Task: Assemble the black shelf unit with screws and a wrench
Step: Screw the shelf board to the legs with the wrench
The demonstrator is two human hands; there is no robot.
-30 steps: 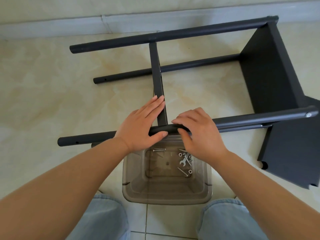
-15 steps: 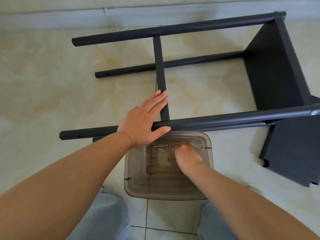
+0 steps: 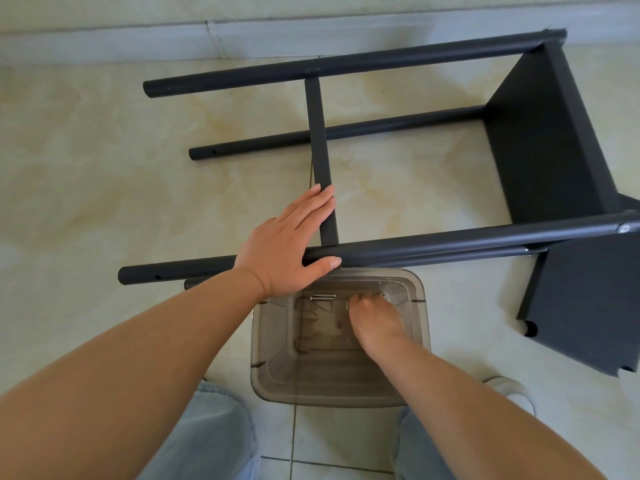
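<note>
The black shelf unit [image 3: 540, 143] lies on its side on the tiled floor, its four round legs pointing left. A black crossbar [image 3: 320, 147] runs between the far top leg and the near top leg [image 3: 450, 242]. My left hand [image 3: 287, 244] rests on the near leg where the crossbar meets it, fingers straight, thumb under the tube. My right hand [image 3: 375, 322] reaches down inside the clear grey bin [image 3: 420, 327], fingers bent at the bottom among the hardware; what they hold is hidden. A silver screw [image 3: 322, 297] lies in the bin.
A loose black panel [image 3: 588, 306] leans at the right, under the near leg's end. A wall skirting [image 3: 104, 43] runs along the back. My knees in blue jeans [image 3: 207, 434] flank the bin. A white shoe [image 3: 512, 389] shows at the right.
My right hand left the near leg and dropped into the bin, where it stays at the bottom. My left hand stayed on the leg and crossbar joint.
</note>
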